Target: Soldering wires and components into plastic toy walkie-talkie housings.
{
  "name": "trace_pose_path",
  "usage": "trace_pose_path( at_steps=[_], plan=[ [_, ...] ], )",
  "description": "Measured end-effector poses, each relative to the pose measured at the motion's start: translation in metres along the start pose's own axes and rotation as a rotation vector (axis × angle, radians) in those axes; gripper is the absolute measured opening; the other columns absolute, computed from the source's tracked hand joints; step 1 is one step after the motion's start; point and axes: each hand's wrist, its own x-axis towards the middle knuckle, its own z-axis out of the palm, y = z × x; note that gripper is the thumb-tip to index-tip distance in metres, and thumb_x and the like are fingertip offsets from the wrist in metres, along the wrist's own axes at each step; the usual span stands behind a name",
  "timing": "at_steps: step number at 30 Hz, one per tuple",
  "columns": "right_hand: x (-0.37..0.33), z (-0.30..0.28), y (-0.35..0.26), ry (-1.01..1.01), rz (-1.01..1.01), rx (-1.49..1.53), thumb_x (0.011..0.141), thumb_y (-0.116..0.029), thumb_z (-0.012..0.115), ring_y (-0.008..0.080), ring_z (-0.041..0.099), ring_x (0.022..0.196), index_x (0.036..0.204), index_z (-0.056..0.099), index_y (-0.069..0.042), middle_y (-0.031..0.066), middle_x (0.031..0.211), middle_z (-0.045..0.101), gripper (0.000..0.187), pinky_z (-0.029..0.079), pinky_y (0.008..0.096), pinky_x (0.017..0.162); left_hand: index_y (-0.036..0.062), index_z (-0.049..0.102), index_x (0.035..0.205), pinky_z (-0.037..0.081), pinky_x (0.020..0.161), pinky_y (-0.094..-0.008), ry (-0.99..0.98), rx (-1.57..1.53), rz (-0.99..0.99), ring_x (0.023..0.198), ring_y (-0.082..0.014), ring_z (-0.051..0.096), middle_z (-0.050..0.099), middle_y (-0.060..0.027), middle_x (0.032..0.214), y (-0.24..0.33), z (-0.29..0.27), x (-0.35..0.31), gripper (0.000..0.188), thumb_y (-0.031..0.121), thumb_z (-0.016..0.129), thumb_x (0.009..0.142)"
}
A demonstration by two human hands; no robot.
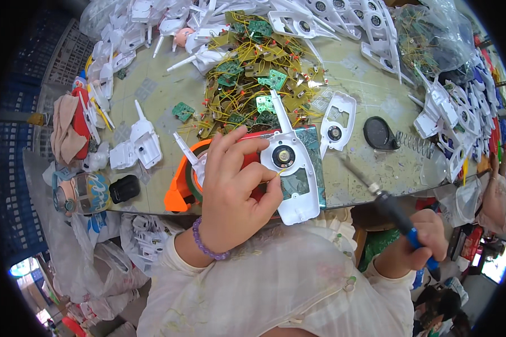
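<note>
My left hand, a purple bead bracelet at its wrist, pinches thumb and forefinger on a thin yellow wire. The wire is beside the round black speaker of a white plastic housing. This housing has a long spout-like arm pointing away from me and lies across a dark green and red block at the table's near edge. In my right hand is a soldering iron with a black and blue handle. Its tip points up and left, apart from the housing. An orange tape dispenser is partly behind my left hand.
Green circuit boards with yellow wires lie heaped beyond the housing. A second housing half, a black round dish and a coiled spring are at right. White shells lie left. Another person's arm shows far right.
</note>
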Motion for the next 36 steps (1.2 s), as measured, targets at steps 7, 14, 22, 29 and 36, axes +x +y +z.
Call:
trace_pose_path(
  at_steps=[7,14,22,29,36],
  plan=[
    [0.004,0.018,0.006,-0.198,-0.163,0.223,0.09,-0.023,0.056,0.0166,0.053,0.044,0.087,0.054,0.0,0.0078,0.062,0.058,0.023,0.042,0.0271,0.039,0.0036,0.058,0.07,0.038,0.097,-0.0517,-0.008,0.061,0.033,0.114,-0.0389,0.052,0.062,-0.0112,0.106,0.003,0.003,0.002,0.009,0.003,0.067,0.067],
    [0.009,0.023,0.006,-0.259,-0.141,0.234,0.088,-0.021,0.057,0.017,0.054,0.046,0.086,0.054,0.0,0.0077,0.061,0.057,0.021,0.043,0.0268,0.04,0.005,0.058,0.069,0.039,0.096,-0.0547,-0.017,0.011,0.021,0.114,-0.0391,0.051,0.061,-0.0107,0.105,0.002,0.001,0.001,0.011,0.004,0.068,0.065],
    [0.009,0.026,0.007,-0.237,-0.148,0.239,0.088,-0.02,0.058,0.017,0.053,0.045,0.085,0.055,0.0,0.0077,0.06,0.057,0.02,0.043,0.0265,0.039,0.0042,0.058,0.07,0.042,0.093,-0.0502,-0.002,0.039,0.041,0.116,-0.0421,0.05,0.06,-0.0131,0.108,0.003,-0.001,0.0,0.011,0.002,0.067,0.064],
    [0.01,0.026,0.007,-0.245,-0.147,0.242,0.088,-0.02,0.058,0.017,0.054,0.046,0.086,0.055,-0.001,0.0072,0.061,0.057,0.019,0.042,0.0265,0.04,0.0044,0.059,0.071,0.043,0.093,-0.049,-0.011,0.016,0.039,0.117,-0.042,0.049,0.06,-0.013,0.109,0.002,-0.001,0.0,0.012,0.002,0.068,0.064],
    [0.009,0.026,0.006,-0.255,-0.127,0.231,0.088,-0.02,0.058,0.017,0.054,0.046,0.086,0.055,-0.001,0.007,0.061,0.057,0.019,0.042,0.027,0.04,0.0047,0.059,0.072,0.043,0.093,-0.0486,-0.014,0.008,0.037,0.116,-0.0416,0.05,0.06,-0.0127,0.109,0.002,-0.001,-0.001,0.013,0.002,0.068,0.064]
  ],
)
